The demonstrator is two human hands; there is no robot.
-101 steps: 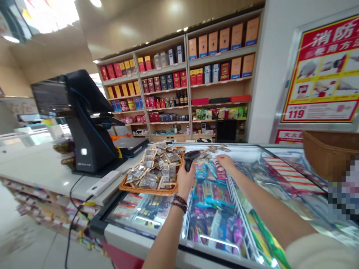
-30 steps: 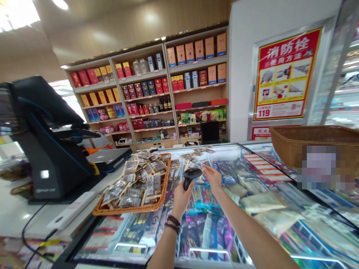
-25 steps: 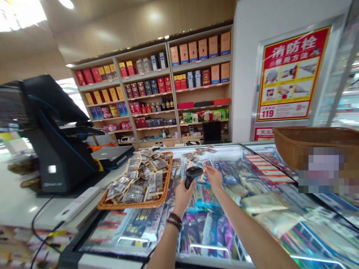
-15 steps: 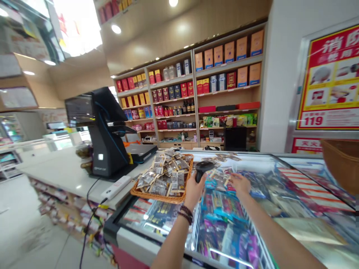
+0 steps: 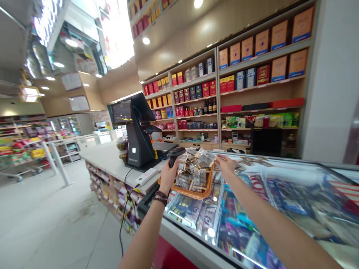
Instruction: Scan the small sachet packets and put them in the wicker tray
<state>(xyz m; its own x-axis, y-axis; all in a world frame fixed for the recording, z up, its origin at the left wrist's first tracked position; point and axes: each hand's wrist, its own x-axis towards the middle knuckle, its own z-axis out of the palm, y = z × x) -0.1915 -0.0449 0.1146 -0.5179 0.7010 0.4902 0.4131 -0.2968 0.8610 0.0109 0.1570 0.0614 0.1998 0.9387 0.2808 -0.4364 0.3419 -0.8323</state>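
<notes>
One small clear-fronted packet is now meeting the heap in the wicker basket, no longer hanging over the freezer glass. The person's right hand is hovering at the basket's far right corner, having moved leftward, its fingers apparently pinching the packet by one end. The left hand is holding a black handheld barcode scanner, fingers wrapped around the handle, over the basket's left side. The basket is sitting near the freezer's left end, just beside the tabletop that is carrying a black point-of-sale terminal. Several loose packets are still lying near the freezer's far edge, so this one seems to be joining the pile while others are remaining outside.
</notes>
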